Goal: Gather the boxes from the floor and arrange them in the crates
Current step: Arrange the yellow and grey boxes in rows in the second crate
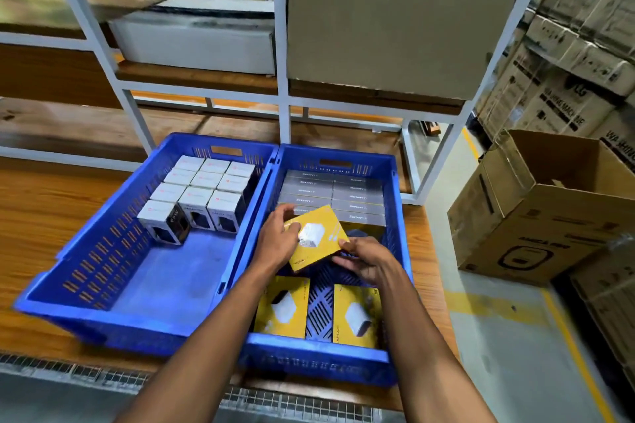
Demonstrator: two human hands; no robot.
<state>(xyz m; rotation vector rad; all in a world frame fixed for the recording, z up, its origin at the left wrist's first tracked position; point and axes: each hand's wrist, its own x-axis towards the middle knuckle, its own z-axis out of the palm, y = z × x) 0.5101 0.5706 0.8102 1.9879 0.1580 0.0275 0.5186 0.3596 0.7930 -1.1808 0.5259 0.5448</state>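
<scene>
The left crate [113, 271], at lower left of centre, holds white boxes [202, 192] upright in rows against its far wall; its near floor is bare. At centre frame, the left hand [278, 237] pinches the left edge of a yellow box [318, 239], thumb on the top face. The right hand [366, 261] grips its lower right corner, fingers curled beneath. The box hangs tilted above the right crate [402, 216], over two more yellow boxes [283, 307] lying flat. It appears light, stiff cardboard with a smooth printed skin; hold by opposite edges, since corners may crush.
</scene>
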